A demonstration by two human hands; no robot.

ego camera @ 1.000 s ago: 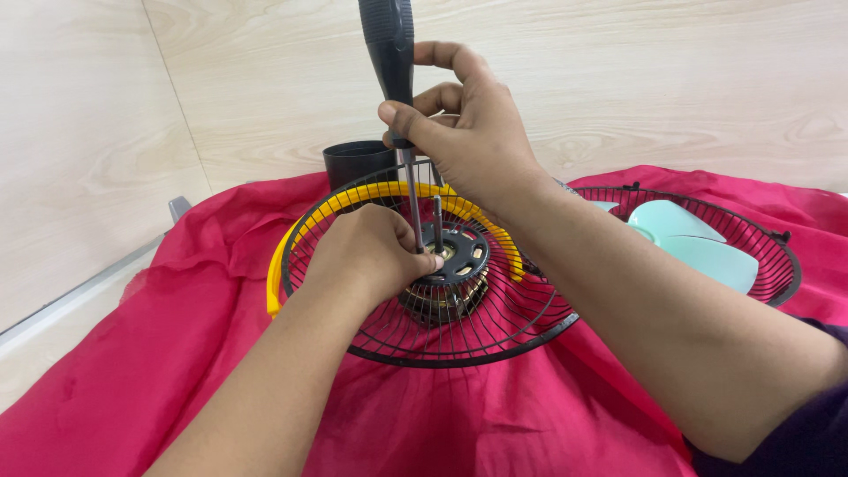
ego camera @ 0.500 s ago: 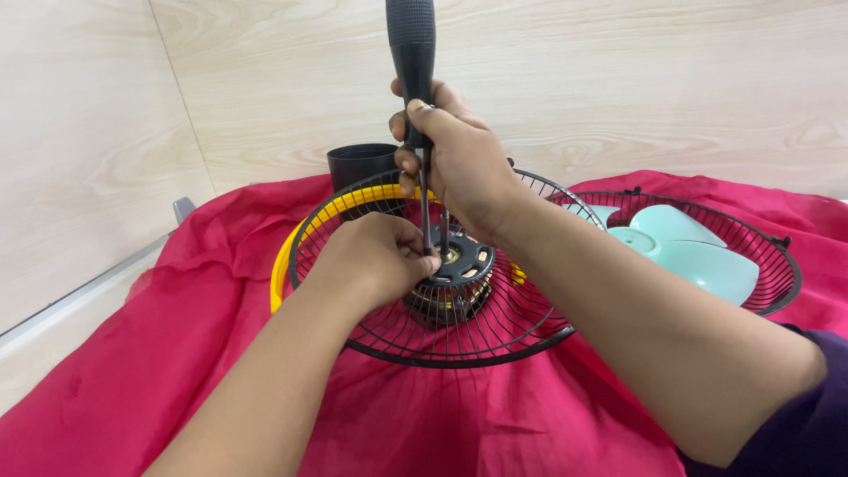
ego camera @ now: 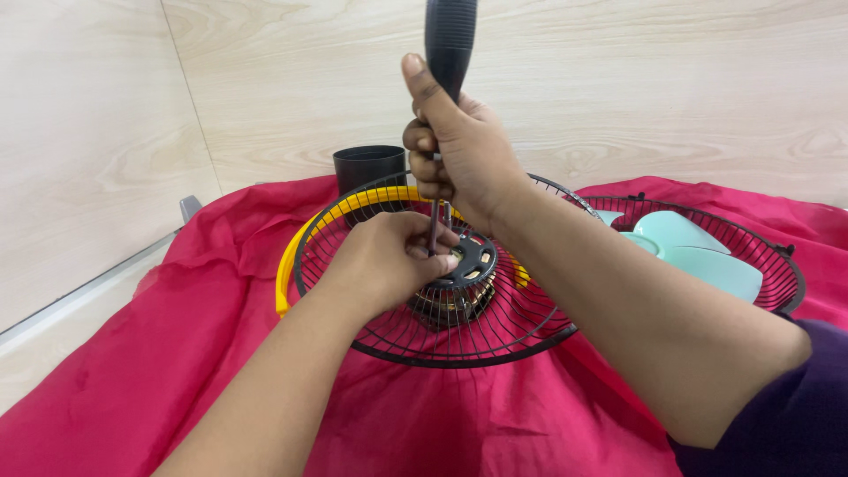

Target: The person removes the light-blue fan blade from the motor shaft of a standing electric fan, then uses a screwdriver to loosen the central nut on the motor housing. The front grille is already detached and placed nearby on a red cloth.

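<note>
My left hand pinches the shaft tip at the black motor hub, frame centre, inside one wire guard. My right hand is wrapped tight round one screwdriver. A second guard holds one pale-green blade, right; one black cup behind.

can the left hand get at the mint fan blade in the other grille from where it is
Probably not easily: the left hand sits at the motor hub, and the right hand and forearm, holding the screwdriver, cross between it and the fan blade.
</note>
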